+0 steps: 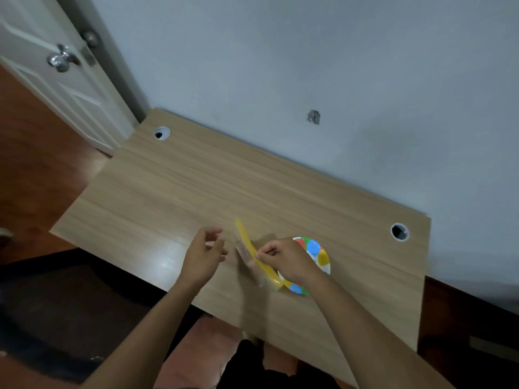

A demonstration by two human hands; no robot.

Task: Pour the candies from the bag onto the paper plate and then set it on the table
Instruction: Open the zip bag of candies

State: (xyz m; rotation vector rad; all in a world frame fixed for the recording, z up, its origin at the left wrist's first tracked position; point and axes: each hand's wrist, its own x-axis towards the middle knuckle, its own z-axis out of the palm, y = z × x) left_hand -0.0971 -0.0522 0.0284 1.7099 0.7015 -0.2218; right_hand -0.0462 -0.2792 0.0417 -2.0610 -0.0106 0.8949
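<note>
A clear bag with a yellow top strip [248,242] is held over the wooden table [174,197], just left of a paper plate [320,255] printed with coloured dots. My right hand [283,259] pinches the yellow strip and covers part of the plate. The bag is blurred, and I cannot make out any candies in it or on the plate. My left hand [206,252] hovers a little to the left of the bag with its fingers apart, holding nothing.
Two round cable holes sit in the table, one at the far left corner [162,133] and one at the right [399,232]. A grey wall runs along the back edge. A white door [56,68] stands at the left.
</note>
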